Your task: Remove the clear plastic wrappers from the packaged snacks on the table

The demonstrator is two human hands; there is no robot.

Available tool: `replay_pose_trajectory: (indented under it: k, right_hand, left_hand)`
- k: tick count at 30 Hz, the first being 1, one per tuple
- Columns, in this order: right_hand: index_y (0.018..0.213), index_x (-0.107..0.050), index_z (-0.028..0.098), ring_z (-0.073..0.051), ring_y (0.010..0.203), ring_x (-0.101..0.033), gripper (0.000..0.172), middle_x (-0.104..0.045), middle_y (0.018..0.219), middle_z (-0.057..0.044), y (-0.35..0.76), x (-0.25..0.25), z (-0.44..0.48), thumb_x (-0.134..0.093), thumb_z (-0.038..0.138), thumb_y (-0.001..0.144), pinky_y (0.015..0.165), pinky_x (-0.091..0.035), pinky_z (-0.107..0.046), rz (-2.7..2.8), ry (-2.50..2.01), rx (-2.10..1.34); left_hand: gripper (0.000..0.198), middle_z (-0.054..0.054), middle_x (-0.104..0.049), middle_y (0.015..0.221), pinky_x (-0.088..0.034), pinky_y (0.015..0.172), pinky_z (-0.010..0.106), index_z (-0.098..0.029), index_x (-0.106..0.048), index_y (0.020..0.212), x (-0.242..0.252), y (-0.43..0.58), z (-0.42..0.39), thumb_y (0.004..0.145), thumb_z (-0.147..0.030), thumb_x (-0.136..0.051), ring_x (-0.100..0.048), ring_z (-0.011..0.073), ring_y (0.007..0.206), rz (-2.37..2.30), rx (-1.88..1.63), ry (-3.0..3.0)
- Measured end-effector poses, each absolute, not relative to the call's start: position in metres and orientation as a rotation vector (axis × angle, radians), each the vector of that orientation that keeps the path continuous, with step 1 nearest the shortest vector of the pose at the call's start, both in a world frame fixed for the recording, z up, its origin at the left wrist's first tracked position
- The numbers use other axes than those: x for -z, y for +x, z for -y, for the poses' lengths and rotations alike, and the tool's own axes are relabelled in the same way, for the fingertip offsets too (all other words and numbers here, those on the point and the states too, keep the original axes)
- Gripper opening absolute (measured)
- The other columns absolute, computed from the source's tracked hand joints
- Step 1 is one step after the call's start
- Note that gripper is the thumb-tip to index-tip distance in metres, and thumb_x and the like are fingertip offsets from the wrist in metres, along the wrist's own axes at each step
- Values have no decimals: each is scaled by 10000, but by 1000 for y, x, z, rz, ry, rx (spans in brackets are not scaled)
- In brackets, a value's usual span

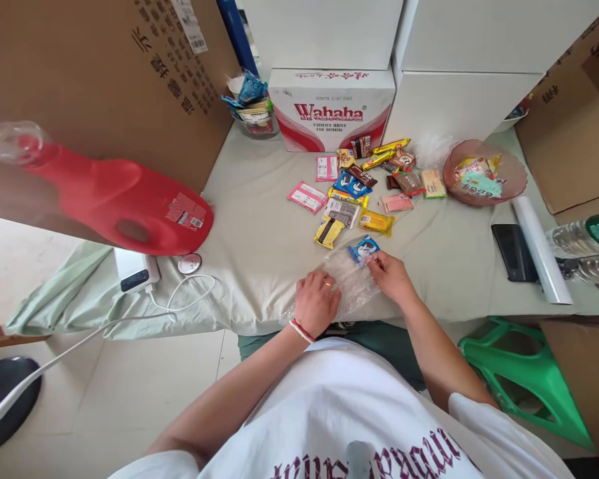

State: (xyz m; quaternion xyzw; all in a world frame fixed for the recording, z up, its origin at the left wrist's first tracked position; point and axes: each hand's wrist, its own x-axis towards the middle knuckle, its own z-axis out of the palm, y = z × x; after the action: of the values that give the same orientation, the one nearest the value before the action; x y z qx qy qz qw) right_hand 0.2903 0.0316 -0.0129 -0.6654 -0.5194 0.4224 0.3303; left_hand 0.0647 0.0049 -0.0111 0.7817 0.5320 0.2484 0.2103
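Note:
A crinkled clear plastic bag [354, 283] lies at the table's front edge, in front of my body. My left hand [317, 303] is closed over its left part, fingers bent against the film. At the bag's far end, my right hand [390, 276] pinches the lower corner of a blue snack packet [363, 249]. Whether film is also between those fingertips I cannot tell. Just beyond lie a yellow packet with a dark band [329, 231], an orange-yellow packet [377, 222], a grey packet [343, 212], and blue packets [352, 185].
Pink packets [307, 197] and other snacks lie farther back. A Wahaba-style red-and-white carton [332, 110] stands behind them. To the right are a pink bowl [452, 176], a phone [513, 253] and a plastic roll [542, 249]. A red jug [130, 199] and charger [136, 269] are left.

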Motion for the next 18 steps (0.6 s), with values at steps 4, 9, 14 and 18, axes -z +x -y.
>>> replay_pose_trajectory:
  k: [4, 9, 14, 18]
  right_hand:
    - [742, -576, 249, -152, 510, -469, 415, -590, 567, 17, 312, 16, -20, -633, 634, 887, 536, -342, -293, 1184, -1786, -1139]
    - [920, -640, 227, -107, 458, -358, 595, -677, 675, -5, 322, 10, -9, -654, 811, 807, 457, -255, -275, 803, -1576, -1481]
    - [1146, -705, 210, -140, 665, -554, 691, -736, 834, -19, 324, 0, -1, -916, 629, 638, 663, -435, -286, 1014, -1435, -1827]
    - [876, -712, 191, -130, 679, -526, 525, -626, 737, 22, 334, 2, 4, -869, 653, 683, 710, -428, -292, 1041, -1539, -1670]
  left_hand:
    - [281, 75, -649, 857, -463, 796, 343, -237, -615, 865, 28, 55, -31, 1028, -384, -438, -624, 222, 813, -1610, -880, 1822]
    - [219, -15, -552, 669, -356, 649, 290, -250, -541, 945, 39, 42, -56, 1061, -386, -415, -534, 180, 605, -1870, -884, 1621]
    - [193, -9, -572, 692, -357, 648, 290, -246, -511, 972, 48, 36, -66, 1071, -350, -383, -554, 184, 631, -2045, -853, 1518]
    - [187, 8, -586, 730, -384, 663, 309, -241, -522, 979, 49, 31, -73, 1057, -356, -396, -572, 200, 657, -2111, -849, 1494]
